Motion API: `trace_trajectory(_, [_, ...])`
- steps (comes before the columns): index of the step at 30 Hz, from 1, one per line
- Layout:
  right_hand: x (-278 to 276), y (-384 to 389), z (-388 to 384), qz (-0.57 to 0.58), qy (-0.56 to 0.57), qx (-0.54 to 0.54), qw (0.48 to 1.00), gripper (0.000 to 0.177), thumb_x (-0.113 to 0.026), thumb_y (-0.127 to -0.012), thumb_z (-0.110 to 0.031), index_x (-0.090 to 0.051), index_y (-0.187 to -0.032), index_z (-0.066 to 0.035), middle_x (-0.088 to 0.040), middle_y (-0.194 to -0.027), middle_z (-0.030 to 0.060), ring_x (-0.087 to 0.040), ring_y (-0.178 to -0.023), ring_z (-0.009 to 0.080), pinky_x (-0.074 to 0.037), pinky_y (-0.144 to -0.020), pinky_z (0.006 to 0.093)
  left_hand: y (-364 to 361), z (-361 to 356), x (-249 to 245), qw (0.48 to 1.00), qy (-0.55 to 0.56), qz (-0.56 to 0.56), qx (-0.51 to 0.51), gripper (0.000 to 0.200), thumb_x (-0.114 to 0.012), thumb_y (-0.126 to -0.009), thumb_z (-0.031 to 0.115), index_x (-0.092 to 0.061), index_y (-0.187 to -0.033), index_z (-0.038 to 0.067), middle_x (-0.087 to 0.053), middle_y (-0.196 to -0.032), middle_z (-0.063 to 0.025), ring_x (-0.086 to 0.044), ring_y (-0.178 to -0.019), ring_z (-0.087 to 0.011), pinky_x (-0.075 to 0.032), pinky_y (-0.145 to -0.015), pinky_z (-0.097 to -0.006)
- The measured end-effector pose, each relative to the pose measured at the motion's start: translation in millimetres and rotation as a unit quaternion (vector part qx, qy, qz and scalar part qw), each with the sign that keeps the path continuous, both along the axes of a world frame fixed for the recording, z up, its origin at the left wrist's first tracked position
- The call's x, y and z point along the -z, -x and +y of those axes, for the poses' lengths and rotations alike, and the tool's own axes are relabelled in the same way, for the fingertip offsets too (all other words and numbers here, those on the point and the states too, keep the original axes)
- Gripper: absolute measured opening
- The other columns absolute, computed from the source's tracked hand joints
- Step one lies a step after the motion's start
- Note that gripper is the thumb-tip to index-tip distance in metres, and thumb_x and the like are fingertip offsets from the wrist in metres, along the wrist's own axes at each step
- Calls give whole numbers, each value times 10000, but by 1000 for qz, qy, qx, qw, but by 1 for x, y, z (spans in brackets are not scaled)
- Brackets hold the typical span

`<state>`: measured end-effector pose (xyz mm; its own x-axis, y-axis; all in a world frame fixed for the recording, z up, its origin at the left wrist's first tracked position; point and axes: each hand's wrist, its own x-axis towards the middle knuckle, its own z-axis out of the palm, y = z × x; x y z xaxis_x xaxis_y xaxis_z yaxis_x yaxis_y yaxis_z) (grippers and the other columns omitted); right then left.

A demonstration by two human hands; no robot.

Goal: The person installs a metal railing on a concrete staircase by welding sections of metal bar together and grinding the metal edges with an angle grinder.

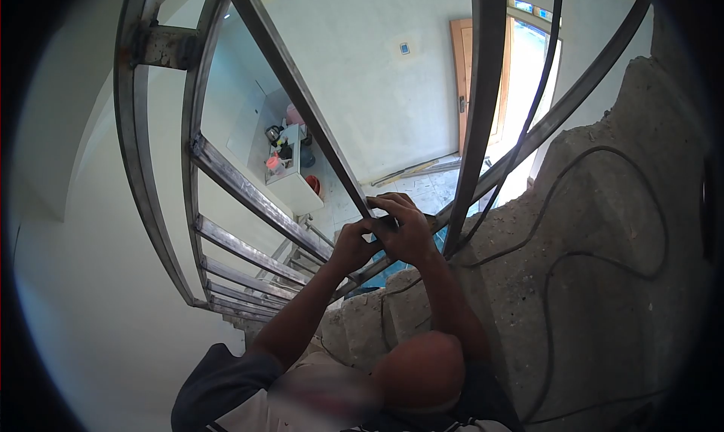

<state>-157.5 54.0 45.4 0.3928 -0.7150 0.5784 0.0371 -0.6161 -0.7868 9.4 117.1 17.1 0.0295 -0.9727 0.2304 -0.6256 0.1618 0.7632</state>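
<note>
Both my hands meet at the lower end of a slanting square metal bar (302, 102), part of a stair railing. My left hand (349, 249) has its fingers closed at the near side of that bar end. Curled over the same end from the right is my right hand (408, 232), its fingers bent and close to the left ones. Something dark shows between the hands, partly covered, and I cannot make out what it is. Just beneath runs the sloping metal bottom rail (562, 112). Another upright bar (486, 93) stands to the right of my hands.
More railing bars (253, 198) line the left. Rough concrete stairs (513, 304) lie below and right, with a black cable (548, 304) looped across them. Beyond the railing, a lower floor has a counter (290, 190) holding household items and an open wooden door (461, 78).
</note>
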Motion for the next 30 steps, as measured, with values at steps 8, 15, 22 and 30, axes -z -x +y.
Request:
trace_trajectory(8, [2, -1, 0, -12, -15, -6, 1000, 418, -809, -812, -222, -721, -1199, -92, -695, -1129, 83, -621, -1140, 294, -492, -984, 402, 0, 0, 2, 1000, 6, -2, -1, 355, -831, -791, 99, -722, -1120, 23, -763, -1068, -146, -735, -1045, -250, -561, -916, -369])
trace_trajectory(15, [-1, 1, 0, 2, -7, -5, 1000, 418, -818, -816, -178, -718, -1208, -76, -698, -1173, 102, -638, -1158, 270, -519, -984, 372, -4, -3, 9, 1000, 7, -11, -5, 346, -834, -785, 106, -721, -1099, 16, -766, -1056, -143, -739, -1023, -247, -564, -896, -368])
trace_trajectory(22, [23, -3, -8, 3, 68, 28, 997, 516, -879, -775, -211, -693, -1240, -89, -675, -1208, 162, -658, -1146, 312, -559, -922, 381, -14, -1, 25, 998, -16, -66, -8, 445, -838, -793, 194, -696, -1187, 43, -737, -1151, -164, -712, -1084, -312, -546, -952, -406])
trace_trajectory(30, [-56, 78, 23, -97, 12, 27, 995, 557, -828, -830, -106, -626, -1345, -45, -695, -1223, 139, -647, -1173, 248, -529, -966, 380, -6, 86, -178, 964, 21, -183, 193, 703, -880, -794, 345, -607, -1375, 59, -709, -1240, -156, -700, -1130, -314, -554, -968, -412])
